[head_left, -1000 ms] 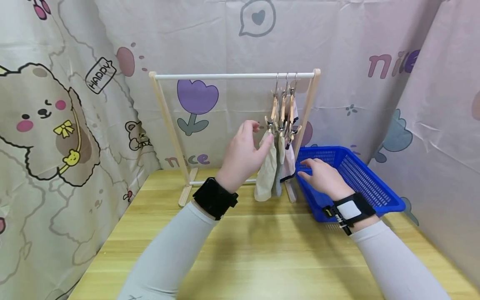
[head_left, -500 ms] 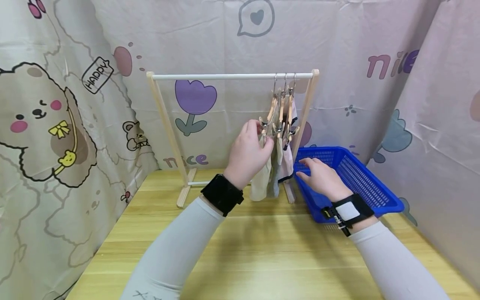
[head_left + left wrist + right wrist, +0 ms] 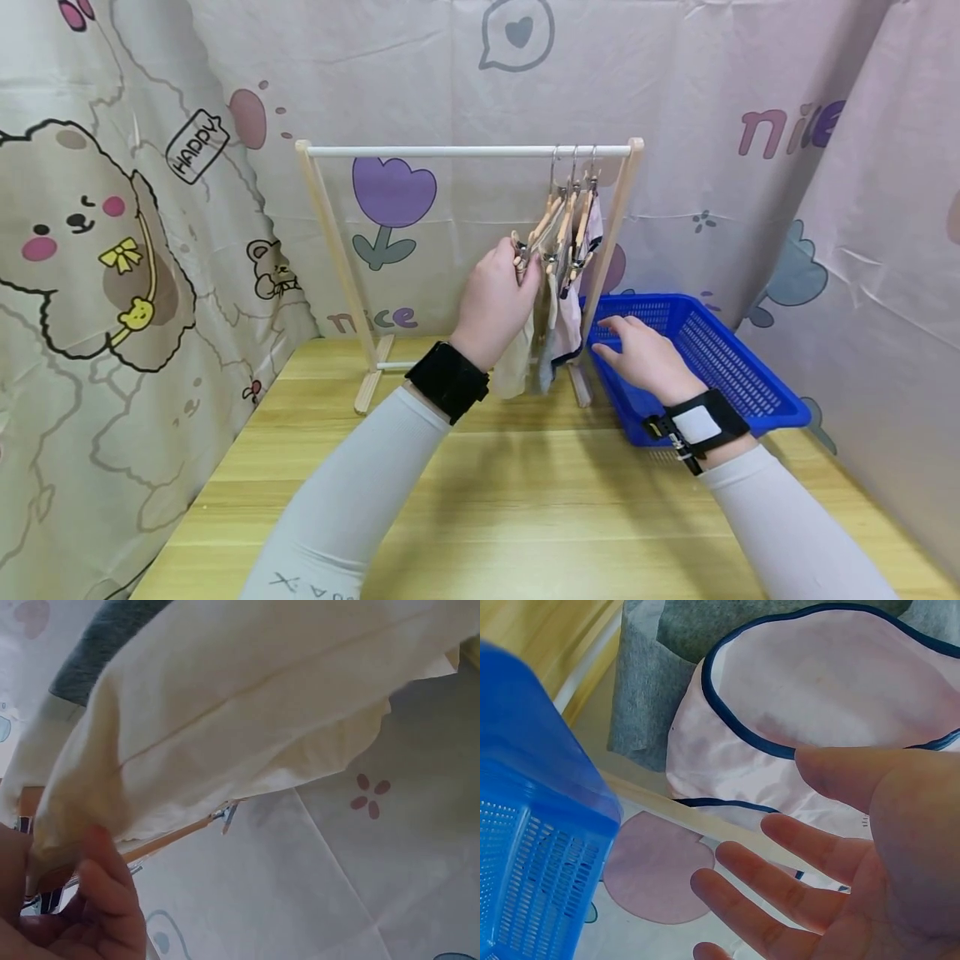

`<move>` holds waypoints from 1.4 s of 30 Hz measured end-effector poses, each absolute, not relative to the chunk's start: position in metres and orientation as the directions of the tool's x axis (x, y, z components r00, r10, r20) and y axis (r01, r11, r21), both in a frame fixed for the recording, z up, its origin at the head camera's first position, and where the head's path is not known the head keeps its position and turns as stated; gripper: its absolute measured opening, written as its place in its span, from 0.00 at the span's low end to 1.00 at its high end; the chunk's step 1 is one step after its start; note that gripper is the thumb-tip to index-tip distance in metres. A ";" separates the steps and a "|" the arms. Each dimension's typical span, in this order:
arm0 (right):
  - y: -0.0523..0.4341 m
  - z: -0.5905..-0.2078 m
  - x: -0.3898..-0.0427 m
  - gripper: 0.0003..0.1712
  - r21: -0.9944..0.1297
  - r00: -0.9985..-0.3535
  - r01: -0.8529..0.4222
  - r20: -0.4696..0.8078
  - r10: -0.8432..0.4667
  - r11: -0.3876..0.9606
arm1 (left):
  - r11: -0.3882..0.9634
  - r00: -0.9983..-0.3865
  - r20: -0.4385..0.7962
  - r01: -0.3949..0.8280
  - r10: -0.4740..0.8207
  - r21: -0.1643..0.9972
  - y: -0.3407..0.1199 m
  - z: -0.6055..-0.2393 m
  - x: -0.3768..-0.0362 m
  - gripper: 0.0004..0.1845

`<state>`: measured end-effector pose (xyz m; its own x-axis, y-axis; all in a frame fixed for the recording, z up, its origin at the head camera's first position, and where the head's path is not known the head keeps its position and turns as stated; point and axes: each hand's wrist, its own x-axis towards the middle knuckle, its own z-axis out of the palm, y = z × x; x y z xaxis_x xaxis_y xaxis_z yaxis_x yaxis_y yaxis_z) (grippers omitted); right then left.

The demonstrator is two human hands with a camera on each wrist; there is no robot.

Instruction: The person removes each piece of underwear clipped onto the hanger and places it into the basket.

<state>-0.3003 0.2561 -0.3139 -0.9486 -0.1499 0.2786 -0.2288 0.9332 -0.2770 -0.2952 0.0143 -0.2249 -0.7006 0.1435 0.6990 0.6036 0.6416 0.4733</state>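
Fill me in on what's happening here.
A person's left hand grips the clip end of the leftmost hanger, which holds a cream garment. Its hook is on the rack's rail, beside two other hangers, with grey cloth and a pink garment behind. The right hand holds nothing, near the blue basket.

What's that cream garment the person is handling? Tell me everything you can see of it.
The cream garment looks like soft, thin cloth, with a long seam or crease; I can't tell what type it is. It hangs clipped to a wooden hanger with metal fittings, hooked over the white bar, leftmost of three in the head view, next to a grey garment. The left-hand grip pinches the near clip, a fingertip against the cloth.
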 end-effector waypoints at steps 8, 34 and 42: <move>0.256 -0.312 -0.300 0.27 -0.268 -0.945 -0.236 0.287 -0.156 0.934 | 0.584 -0.683 0.718 0.641 0.137 0.498 0.012 -0.224 -0.299 0.11; 0.253 -0.311 -0.304 0.26 -0.258 -0.934 -0.255 0.315 -0.169 0.932 | 0.587 -0.619 0.784 0.652 0.045 0.481 -0.010 -0.223 -0.312 0.12; 0.252 -0.310 -0.305 0.26 -0.256 -0.927 -0.266 0.333 -0.174 0.930 | 0.584 -0.562 0.827 0.675 0.011 0.451 -0.025 -0.220 -0.307 0.13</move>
<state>-0.3053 0.2518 -0.3102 -0.9268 -0.1736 0.3330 -0.2659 0.9295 -0.2555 -0.3072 -0.0247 -0.2196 -0.5621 0.0110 0.8270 0.6753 0.5835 0.4511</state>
